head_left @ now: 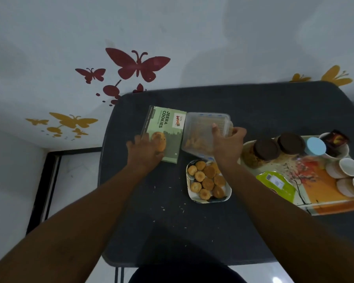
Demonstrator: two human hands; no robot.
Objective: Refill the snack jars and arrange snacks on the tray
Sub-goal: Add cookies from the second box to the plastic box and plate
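right hand [228, 144] grips a clear tub [205, 133] w/ fingers curled round its right side, holding it tilted above the far end of a small plate [229, 190] at table centre. a few cookies show through the tub wall at its low left end; it looks nearly emptied, tho that's a judgement. left hand [145, 151] lies on the near end of the green box [165, 131] marked jeera cookies, just left of the tub; fingers look spread over it, but whether they clutch the edge can't be told.

plate holds about a dozen cookies [207, 181] in a loose heap, so this serving seems mostly done. crumbs [172, 203] dot the dark table [253, 103] near the plate.

at right, the printed tray [319, 190] already carries two brown-lid jars [267, 149] at its far-left end, a blue-lid jar [316, 146] beside them, a bowl w/ a dark packet [335, 141] far right, three cups [347, 170] on their sides along the right edge, and a green pouch [276, 183] at its near-left. jar lids are on; left jar looks filled, others unclear.

prob left to do: finish tipping the tub, put tub and box aside, move the plate onto the tray, open the pouch, tidy the layout. roughly mid-to-late in the job.
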